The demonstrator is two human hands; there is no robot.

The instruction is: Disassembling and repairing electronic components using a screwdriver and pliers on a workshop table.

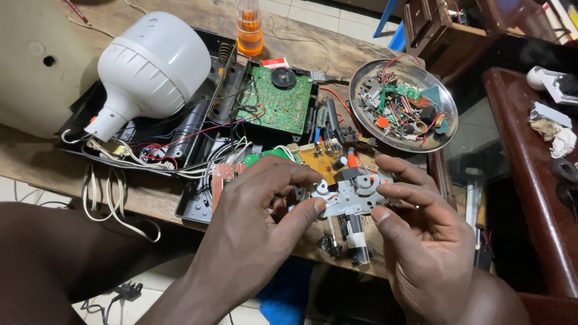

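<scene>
Left hand (253,210): my fingers are curled narrow, thumb tip pressed on the left edge of the metal mechanism (352,195); I hold it from its 9 o'clock side.
Right hand (421,235): thumb and forefinger pinch the mechanism's right edge from 3 o'clock; the other fingers are spread above it.
Mechanism: a flat grey stamped plate with white gears, held just above the bench's (150,195) near edge, tilted slightly toward me. A small motor (356,238) hangs at its 6 o'clock.
Near edge: the bench edge runs just below my hands; floor tiles (156,280) show past it.
12 o'clock of mechanism: an orange board (322,159) touches or nearly touches the plate; I cannot tell which. Beyond it lies a green board (277,102) in an open black case (198,129).
1 o'clock: a round steel dish (442,96) of loose parts, near my right fingers but apart from them.
10 o'clock: a white lamp bulb (150,66) lies on the case, well apart from my hands.
Wires (108,204): white leads hang over the bench edge at 9 o'clock.
12 o'clock, far: an orange screwdriver holder (249,30) stands upright.
3 o'clock: a dark wooden table (518,156) sits beside the bench, with a narrow gap between.
Open room: only the space over the near edge, toward me, is free.
</scene>
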